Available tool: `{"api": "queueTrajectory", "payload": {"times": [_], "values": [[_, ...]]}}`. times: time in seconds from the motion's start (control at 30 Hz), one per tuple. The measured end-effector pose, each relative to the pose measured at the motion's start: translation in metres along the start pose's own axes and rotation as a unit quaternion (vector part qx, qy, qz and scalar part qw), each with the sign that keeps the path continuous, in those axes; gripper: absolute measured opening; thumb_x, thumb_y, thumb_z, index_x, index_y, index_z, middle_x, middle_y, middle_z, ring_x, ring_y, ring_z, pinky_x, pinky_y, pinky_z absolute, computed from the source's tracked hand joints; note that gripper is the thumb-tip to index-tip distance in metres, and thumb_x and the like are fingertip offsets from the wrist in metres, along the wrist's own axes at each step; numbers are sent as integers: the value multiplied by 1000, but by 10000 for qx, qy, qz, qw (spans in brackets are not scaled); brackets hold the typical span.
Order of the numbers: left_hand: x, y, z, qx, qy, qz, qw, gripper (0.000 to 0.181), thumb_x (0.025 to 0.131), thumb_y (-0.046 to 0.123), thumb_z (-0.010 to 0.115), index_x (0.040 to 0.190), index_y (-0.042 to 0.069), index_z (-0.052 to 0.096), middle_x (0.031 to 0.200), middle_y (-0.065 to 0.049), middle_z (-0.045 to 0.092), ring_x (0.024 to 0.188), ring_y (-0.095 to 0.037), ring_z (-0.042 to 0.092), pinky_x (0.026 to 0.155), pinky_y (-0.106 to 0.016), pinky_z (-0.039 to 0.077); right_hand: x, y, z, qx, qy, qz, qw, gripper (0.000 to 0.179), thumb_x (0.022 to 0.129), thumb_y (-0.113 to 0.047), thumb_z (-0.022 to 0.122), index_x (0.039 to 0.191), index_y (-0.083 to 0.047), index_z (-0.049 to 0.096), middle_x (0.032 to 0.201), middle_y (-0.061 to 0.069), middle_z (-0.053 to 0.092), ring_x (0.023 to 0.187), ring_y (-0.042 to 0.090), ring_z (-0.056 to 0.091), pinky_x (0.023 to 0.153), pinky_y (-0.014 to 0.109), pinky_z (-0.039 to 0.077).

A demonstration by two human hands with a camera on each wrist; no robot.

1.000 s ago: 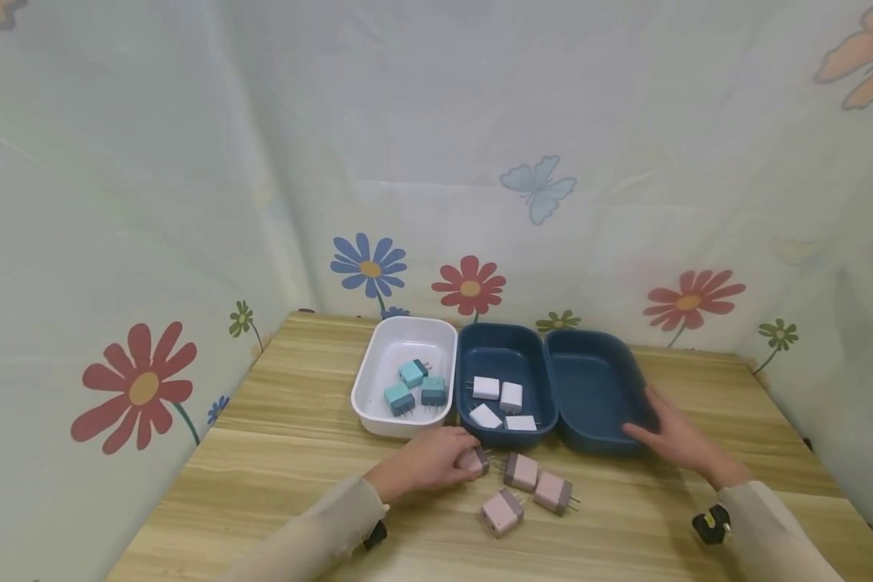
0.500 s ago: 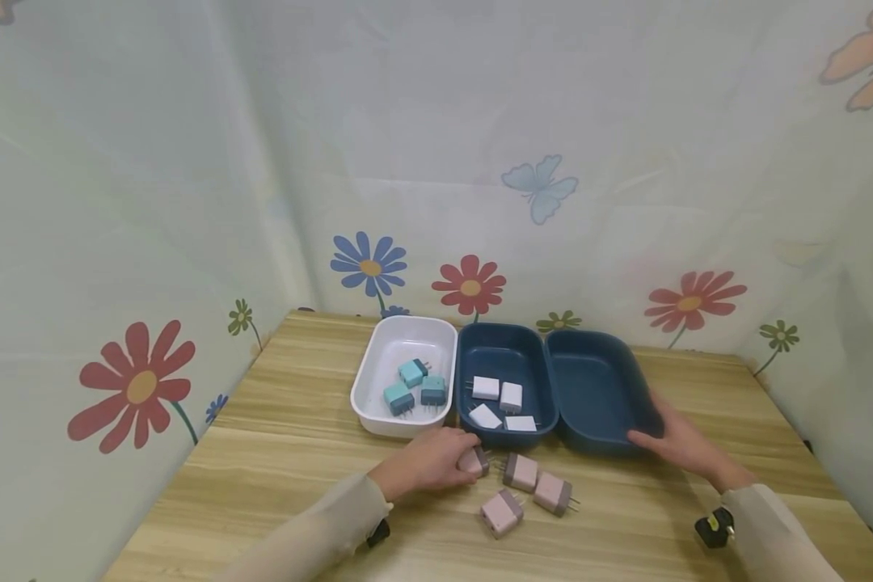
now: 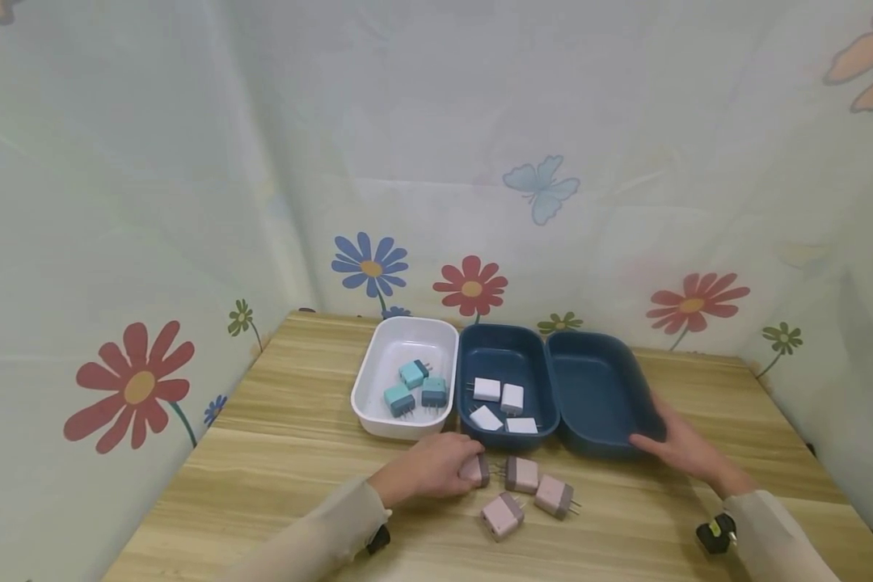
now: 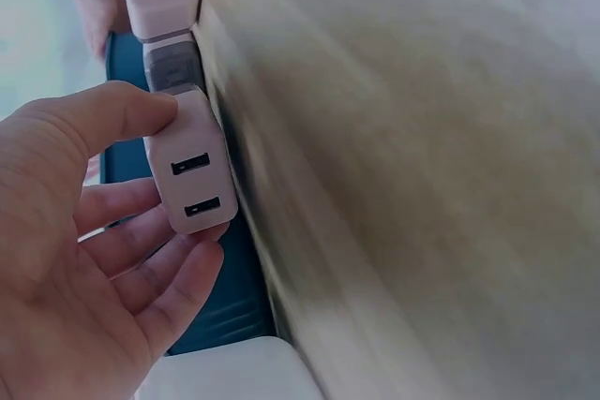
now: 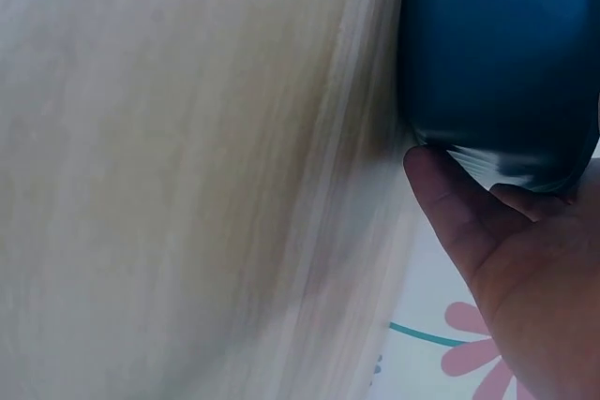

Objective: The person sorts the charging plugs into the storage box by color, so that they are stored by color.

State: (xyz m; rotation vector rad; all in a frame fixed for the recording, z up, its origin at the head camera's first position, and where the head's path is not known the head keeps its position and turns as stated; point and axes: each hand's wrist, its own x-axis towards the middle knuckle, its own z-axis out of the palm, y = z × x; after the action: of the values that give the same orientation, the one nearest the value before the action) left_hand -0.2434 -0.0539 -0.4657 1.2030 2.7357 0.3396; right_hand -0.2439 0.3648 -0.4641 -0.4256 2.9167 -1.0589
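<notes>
Left hand (image 3: pixel 425 471) pinches the pink charger (image 3: pixel 475 470) between thumb and fingers.

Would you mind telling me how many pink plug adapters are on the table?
4. One is gripped by the left hand at; three lie loose beside it at and. None appears hidden.
</notes>
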Motion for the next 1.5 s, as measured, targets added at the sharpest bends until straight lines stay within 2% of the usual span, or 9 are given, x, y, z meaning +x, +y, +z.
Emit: {"api": "queueTrajectory", "payload": {"times": [0.27, 0.4, 0.6, 0.8, 1.0, 1.27, 1.5], "values": [[1, 6, -9, 15, 188, 227, 9996, 45, 81, 36, 70, 121, 16, 61, 105, 4, 61, 86, -6, 53, 69, -20, 44, -1, 2, 1, 56, 95, -145, 9998, 94, 85, -20, 71, 148, 6, 7, 147, 37, 13, 131, 55, 18, 99, 68, 16], [1, 14, -17, 32, 282, 435, 9987, 44, 82, 36, 68, 121, 16, 61, 107, 5, 62, 91, -6, 54, 73, -21, 46, -1, 1, 1, 17, 92, -182, 9998, 94, 84, -21, 72, 148, 6, 9, 147, 36, 15, 130, 55, 19, 99, 68, 18], [11, 24, -28, 68, 324, 560, 9979, 45, 84, 37, 66, 124, 16, 60, 111, 5, 61, 92, -5, 54, 72, -20, 45, 0, 2, 0, -121, 29, -151, 9998, 95, 84, -24, 72, 148, 5, 8, 147, 36, 16, 129, 55, 21, 96, 69, 21], [31, 35, -41, 100, 406, 781, 9961, 43, 88, 38, 62, 125, 16, 58, 109, 5, 60, 90, -4, 52, 73, -19, 45, 0, 3, 0, -123, -36, -105, 9999, 96, 85, -25, 72, 149, 3, 7, 148, 35, 15, 130, 54, 21, 96, 68, 22], [56, 48, -46, 251, 372, 852, 9954, 45, 91, 35, 59, 132, 16, 54, 119, 4, 58, 98, -5, 52, 79, -19, 45, -1, 4, 0, -56, -81, -96, 9999, 96, 85, -26, 71, 150, 2, 6, 148, 34, 14, 130, 54, 20, 97, 69, 20], [87, 62, -50, 416, 312, 770, 9957, 46, 94, 35, 55, 135, 14, 49, 125, 2, 55, 106, -8, 52, 87, -22, 44, 0, 3, 0, -64, -108, -11, 9999, 95, 85, -26, 71, 149, 4, 7, 149, 34, 12, 132, 54, 18, 98, 68, 19], [115, 67, -45, 393, 385, 734, 9958, 42, 95, 31, 55, 133, 15, 49, 123, 2, 56, 105, -9, 52, 90, -23, 44, -1, 2, -2, -51, -131, 103, 9998, 96, 84, -28, 72, 149, 4, 8, 148, 34, 13, 131, 54, 18, 98, 69, 18]]}}
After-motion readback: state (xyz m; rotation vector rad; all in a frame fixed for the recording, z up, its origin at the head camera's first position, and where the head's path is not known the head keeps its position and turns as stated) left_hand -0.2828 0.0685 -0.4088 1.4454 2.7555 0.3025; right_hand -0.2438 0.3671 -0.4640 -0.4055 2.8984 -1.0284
